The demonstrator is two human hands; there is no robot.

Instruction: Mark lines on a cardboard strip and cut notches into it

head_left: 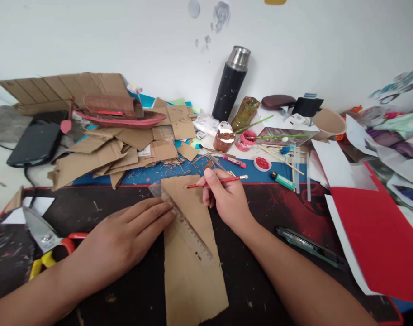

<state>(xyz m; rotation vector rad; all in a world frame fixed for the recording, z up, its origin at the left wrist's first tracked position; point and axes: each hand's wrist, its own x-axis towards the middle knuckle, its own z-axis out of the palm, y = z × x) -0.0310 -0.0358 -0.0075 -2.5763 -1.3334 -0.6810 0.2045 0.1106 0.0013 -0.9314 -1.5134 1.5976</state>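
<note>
A long piece of brown cardboard [189, 290] lies on the dark mat between my arms. Across its upper part a clear ruler [192, 240] rests at a slant. My left hand [135, 233] lies flat with its fingertips on the ruler's upper end, fingers stretched out. Above the cardboard's top right edge, my right hand [226, 197] pinches a red pencil [228, 179], whose tip points left over the cardboard.
Scissors [50, 237] lie left, partly behind my left arm. A utility knife [310, 246] and red sheet [376, 235] are right. Behind stand cardboard scraps [135, 156], a model boat [118, 118], paint jars [224, 137] and a black flask [230, 83].
</note>
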